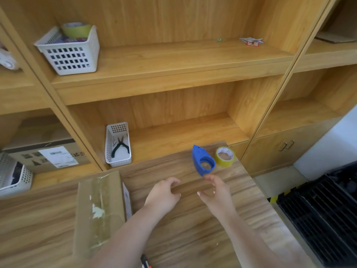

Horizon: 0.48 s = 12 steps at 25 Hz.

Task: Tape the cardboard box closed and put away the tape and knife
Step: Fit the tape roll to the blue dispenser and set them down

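A strip of clear brownish tape [193,187] is stretched between my hands above the wooden table [193,229]. My left hand [164,194] pinches its left end and my right hand [215,192] pinches its right end. The blue tape dispenser [201,160] lies just beyond my right hand. A yellow tape roll [225,156] stands beside it to the right. The cardboard box [100,211], flaps down with tape along its top, lies left of my left arm. A knife with an orange and black handle [145,263] peeks out at the bottom edge under my left arm.
Wooden shelves stand behind the table. A white basket [117,145] holding pliers sits on the lower shelf. Another white basket [70,53] with tape rolls sits on the upper shelf. A black crate [318,209] is on the floor at the right.
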Each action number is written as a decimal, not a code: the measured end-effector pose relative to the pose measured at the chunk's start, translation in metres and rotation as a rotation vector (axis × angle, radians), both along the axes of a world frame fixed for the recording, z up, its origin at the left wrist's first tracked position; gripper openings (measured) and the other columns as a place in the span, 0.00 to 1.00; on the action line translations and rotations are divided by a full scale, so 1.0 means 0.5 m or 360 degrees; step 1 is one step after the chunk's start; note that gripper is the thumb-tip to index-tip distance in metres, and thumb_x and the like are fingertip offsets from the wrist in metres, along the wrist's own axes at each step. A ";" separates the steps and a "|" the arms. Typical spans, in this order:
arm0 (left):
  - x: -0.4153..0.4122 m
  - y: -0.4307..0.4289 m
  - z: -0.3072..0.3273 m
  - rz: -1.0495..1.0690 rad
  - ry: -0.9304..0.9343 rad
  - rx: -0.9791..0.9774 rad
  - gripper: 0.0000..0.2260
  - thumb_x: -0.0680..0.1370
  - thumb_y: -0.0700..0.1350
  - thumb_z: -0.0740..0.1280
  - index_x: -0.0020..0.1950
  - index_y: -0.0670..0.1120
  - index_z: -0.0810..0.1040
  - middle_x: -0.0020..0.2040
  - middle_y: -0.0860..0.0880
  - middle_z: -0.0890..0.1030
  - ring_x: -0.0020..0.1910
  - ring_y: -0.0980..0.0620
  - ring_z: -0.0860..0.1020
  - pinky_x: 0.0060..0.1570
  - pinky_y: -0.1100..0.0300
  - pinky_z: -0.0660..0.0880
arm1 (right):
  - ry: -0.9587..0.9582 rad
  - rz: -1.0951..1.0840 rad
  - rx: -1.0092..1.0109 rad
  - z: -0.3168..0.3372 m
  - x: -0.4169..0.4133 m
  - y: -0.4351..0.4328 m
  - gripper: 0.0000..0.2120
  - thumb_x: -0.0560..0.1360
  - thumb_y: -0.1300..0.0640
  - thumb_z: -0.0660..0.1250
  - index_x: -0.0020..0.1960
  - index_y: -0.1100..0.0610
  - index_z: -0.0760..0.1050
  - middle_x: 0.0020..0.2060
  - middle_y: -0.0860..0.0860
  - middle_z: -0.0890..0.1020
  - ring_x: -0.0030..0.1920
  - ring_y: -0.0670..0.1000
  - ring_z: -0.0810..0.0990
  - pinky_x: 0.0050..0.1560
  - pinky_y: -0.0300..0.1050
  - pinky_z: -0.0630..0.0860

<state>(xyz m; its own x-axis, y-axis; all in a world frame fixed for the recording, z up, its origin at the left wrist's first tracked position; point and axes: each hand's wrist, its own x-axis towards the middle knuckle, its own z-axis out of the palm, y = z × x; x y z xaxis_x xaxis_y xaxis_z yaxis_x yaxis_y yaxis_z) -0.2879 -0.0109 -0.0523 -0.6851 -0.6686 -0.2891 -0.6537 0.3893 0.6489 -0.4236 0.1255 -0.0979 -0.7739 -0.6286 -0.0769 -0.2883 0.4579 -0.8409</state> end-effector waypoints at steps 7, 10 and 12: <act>0.091 0.014 -0.004 0.0041 0.0103 0.0033 0.18 0.75 0.47 0.70 0.65 0.55 0.76 0.66 0.54 0.77 0.66 0.56 0.74 0.57 0.66 0.66 | 0.0009 -0.0017 -0.0042 -0.003 0.091 0.012 0.23 0.67 0.57 0.76 0.58 0.45 0.73 0.52 0.39 0.78 0.62 0.49 0.73 0.62 0.53 0.73; 0.122 0.022 -0.005 0.0066 0.0181 0.0048 0.17 0.74 0.49 0.72 0.63 0.55 0.77 0.62 0.55 0.78 0.63 0.56 0.75 0.57 0.65 0.67 | 0.0008 -0.0001 -0.0039 -0.007 0.118 0.024 0.23 0.67 0.57 0.76 0.59 0.46 0.73 0.53 0.40 0.79 0.62 0.49 0.73 0.63 0.52 0.72; 0.140 0.027 -0.004 0.0081 0.0215 0.0054 0.16 0.75 0.48 0.72 0.62 0.55 0.77 0.60 0.55 0.79 0.62 0.56 0.75 0.57 0.65 0.67 | 0.0015 0.0010 -0.0038 -0.011 0.135 0.032 0.24 0.67 0.57 0.76 0.60 0.47 0.74 0.54 0.41 0.79 0.61 0.50 0.74 0.63 0.53 0.72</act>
<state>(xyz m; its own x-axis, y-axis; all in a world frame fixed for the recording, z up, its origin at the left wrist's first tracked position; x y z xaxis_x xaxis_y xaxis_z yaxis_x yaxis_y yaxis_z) -0.2180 0.0028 -0.0545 -0.6846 -0.6950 -0.2196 -0.5778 0.3338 0.7448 -0.3559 0.1417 -0.1031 -0.7706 -0.6350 -0.0550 -0.2989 0.4361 -0.8488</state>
